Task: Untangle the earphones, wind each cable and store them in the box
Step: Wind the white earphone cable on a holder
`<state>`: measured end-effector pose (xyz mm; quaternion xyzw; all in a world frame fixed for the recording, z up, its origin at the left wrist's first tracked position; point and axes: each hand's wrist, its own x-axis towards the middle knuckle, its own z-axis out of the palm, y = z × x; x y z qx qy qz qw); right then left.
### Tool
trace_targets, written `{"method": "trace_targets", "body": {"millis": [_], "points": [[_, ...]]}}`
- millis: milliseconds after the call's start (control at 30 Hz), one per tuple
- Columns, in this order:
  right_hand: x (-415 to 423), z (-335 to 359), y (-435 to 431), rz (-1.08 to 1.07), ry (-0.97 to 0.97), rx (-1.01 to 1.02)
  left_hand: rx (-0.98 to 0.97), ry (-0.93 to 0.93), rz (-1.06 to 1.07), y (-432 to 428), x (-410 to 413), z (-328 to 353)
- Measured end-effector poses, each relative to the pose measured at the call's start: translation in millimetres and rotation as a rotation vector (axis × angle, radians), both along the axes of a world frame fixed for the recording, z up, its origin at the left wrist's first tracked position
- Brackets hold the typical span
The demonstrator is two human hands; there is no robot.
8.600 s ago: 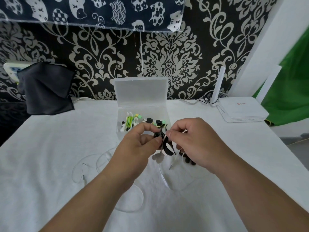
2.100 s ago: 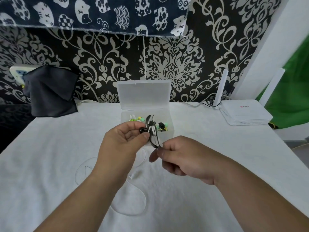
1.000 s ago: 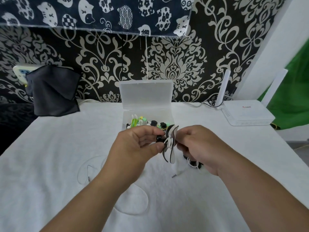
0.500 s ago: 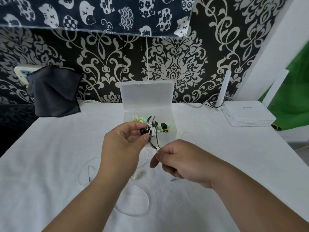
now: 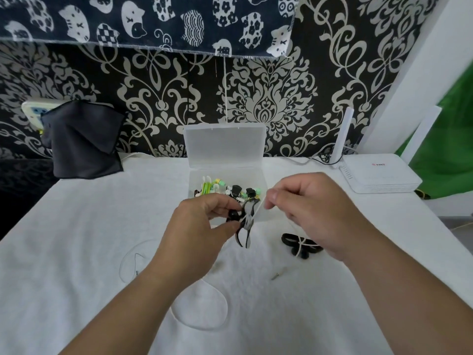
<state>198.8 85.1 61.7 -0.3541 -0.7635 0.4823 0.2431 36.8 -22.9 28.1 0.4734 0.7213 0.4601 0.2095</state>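
Note:
My left hand (image 5: 204, 226) pinches a black and white earphone bundle (image 5: 245, 226) just in front of the clear plastic box (image 5: 261, 175). My right hand (image 5: 307, 211) is raised to the right of the bundle and pinches a thin white cable running to it. The box stands with its lid up and holds several wound earphones in green, white and black. A second black earphone coil (image 5: 302, 247) lies on the white cloth under my right hand. White cable loops (image 5: 199, 311) trail across the cloth near my left forearm, and a jack plug (image 5: 277, 274) lies loose.
A white router (image 5: 378, 175) with an upright antenna sits at the back right. A dark cloth (image 5: 82, 144) hangs against the patterned wall at the back left. The white-covered table (image 5: 76, 226) drops off at its left edge.
My right hand has swung up from below the bundle to its right, carrying the white cable round it. The left hand keeps its hold in much the same place.

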Motion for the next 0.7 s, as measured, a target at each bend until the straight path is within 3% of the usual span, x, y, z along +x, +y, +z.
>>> {"method": "trace_targets", "body": {"millis": [200, 433, 700], "points": [[1.1, -7.5, 7.3, -0.154, 0.006, 0.131, -0.028, -0.107, -0.177, -1.5, 4.2, 1.6], [-2.8, -21.6, 11.7, -0.172, -0.031, -0.129, 0.124, -0.562, -0.222, -1.4, 1.0, -3.0], [-9.2, -28.8, 9.2, -0.183, -0.114, -0.172, 0.176, -0.698, -0.220, 1.1, 2.5, -5.1]]}}
